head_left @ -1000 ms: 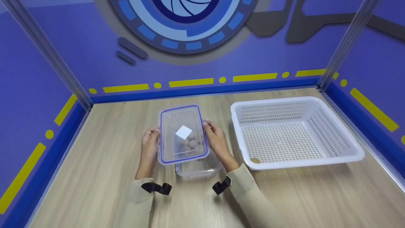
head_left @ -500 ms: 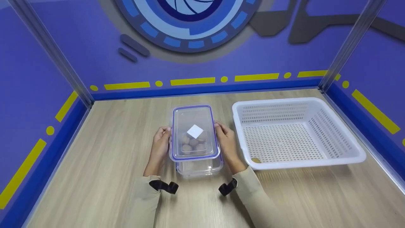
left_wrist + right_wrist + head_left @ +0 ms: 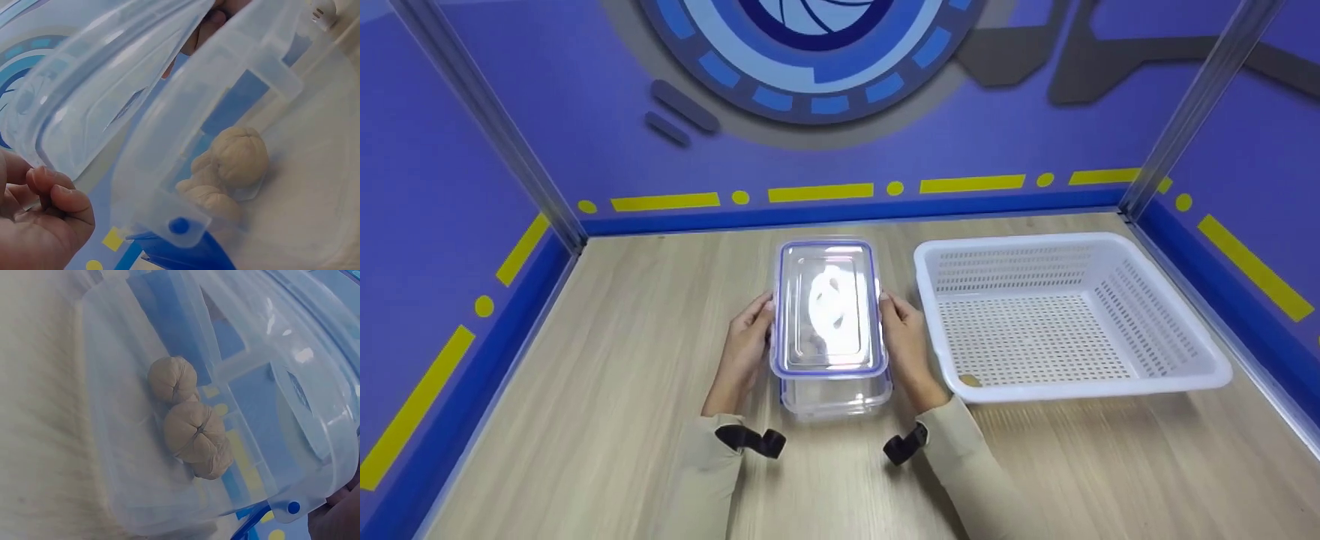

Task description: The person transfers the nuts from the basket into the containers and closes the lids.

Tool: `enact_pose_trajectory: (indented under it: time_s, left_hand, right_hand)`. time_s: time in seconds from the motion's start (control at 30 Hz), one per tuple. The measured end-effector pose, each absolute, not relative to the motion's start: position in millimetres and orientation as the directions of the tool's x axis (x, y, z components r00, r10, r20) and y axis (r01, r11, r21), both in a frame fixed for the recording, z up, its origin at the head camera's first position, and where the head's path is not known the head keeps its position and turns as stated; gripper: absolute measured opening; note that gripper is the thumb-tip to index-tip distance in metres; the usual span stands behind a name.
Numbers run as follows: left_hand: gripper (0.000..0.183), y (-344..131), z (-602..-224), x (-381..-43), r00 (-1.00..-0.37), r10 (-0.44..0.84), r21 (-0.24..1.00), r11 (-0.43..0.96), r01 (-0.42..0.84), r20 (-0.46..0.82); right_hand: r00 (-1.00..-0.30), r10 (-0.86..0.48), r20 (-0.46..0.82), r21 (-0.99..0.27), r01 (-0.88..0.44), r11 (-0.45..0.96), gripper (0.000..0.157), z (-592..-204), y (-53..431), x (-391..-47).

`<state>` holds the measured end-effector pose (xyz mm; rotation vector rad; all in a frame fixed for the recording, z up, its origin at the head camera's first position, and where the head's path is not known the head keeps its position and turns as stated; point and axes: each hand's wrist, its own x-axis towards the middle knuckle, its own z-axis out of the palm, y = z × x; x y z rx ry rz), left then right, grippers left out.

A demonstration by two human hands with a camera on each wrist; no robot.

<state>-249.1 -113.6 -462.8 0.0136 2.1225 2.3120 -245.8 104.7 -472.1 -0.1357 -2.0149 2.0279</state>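
A clear plastic lid (image 3: 789,315) with a purple-blue seal is held over a clear food container (image 3: 836,409) on the table. My left hand (image 3: 744,349) pinches the lid's left edge, and my right hand (image 3: 911,349) grips its right edge. In the left wrist view the lid (image 3: 107,84) is tilted, with a gap between it and the container's rim. Several walnuts (image 3: 242,157) lie inside the container, also visible through its wall in the right wrist view as walnuts (image 3: 196,432). Glare on the lid hides them in the head view. A blue clip (image 3: 180,253) hangs from the container.
A white perforated basket (image 3: 1080,388) stands to the right, close to my right hand. One walnut (image 3: 969,381) lies in its near left corner. Purple panels (image 3: 840,161) enclose the wooden table (image 3: 630,360) at the back and sides.
Both hands have carried the lid rightward and straightened it above the container. Bright glare now covers its top, where a white square and the walnuts showed before.
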Motion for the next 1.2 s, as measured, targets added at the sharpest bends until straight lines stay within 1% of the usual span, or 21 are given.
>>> enact_pose_trajectory:
  time_s: [0.07, 0.2, 0.37, 0.5, 0.63, 0.9, 1.03, 1.13, 1.2]
  left_hand:
    - [0.043, -113.3, -462.6, -249.2, -1.0, 0.018, 0.995, -0.099, 0.012, 0.014]
    - [0.043, -112.9, -460.3, -249.1, -1.0, 0.01, 0.997, -0.071, 0.016, 0.017]
    - [0.036, -111.7, -456.6, -249.6, -1.0, -0.015, 0.998, -0.064, -0.001, -0.002]
    - [0.036, -111.3, -455.4, -250.5, -1.0, -0.013, 0.997, -0.068, 0.019, 0.019]
    - [0.037, -112.4, -456.0, -251.3, -0.998, -0.03, 0.998, -0.041, 0.052, 0.05]
    - [0.035, -116.3, -451.5, -251.6, -0.993, -0.066, 0.995, -0.006, 0.103, 0.103]
    - [0.035, -117.9, -448.9, -252.5, -0.991, -0.085, 0.994, -0.021, 0.104, 0.102]
    - [0.034, -119.5, -447.2, -252.4, -0.991, -0.099, 0.995, -0.001, 0.096, 0.095]
    - [0.034, -120.4, -446.1, -251.9, -0.99, -0.107, 0.996, 0.011, 0.093, 0.093]
  right_hand:
    - [-0.951, 0.265, 0.156, -0.987, -0.158, 0.014, 0.037, -471.9, 104.6, -245.5]
    - [-0.945, 0.274, 0.175, -0.982, -0.186, -0.013, 0.037, -471.4, 103.9, -245.6]
    - [-0.941, 0.287, 0.178, -0.981, -0.194, -0.028, 0.038, -470.7, 104.2, -245.4]
    - [-0.932, 0.301, 0.2, -0.976, -0.218, -0.026, 0.038, -469.4, 104.2, -244.9]
    - [-0.925, 0.309, 0.223, -0.969, -0.244, -0.032, 0.037, -468.2, 103.7, -244.9]
    - [-0.92, 0.283, 0.272, -0.961, -0.276, 0.027, 0.038, -469.5, 104.4, -244.7]
    - [-0.918, 0.273, 0.288, -0.957, -0.284, 0.058, 0.039, -470.0, 105.1, -244.4]
    - [-0.915, 0.275, 0.296, -0.955, -0.287, 0.073, 0.039, -470.0, 105.2, -244.2]
    - [-0.913, 0.283, 0.292, -0.956, -0.288, 0.056, 0.038, -470.3, 105.0, -244.1]
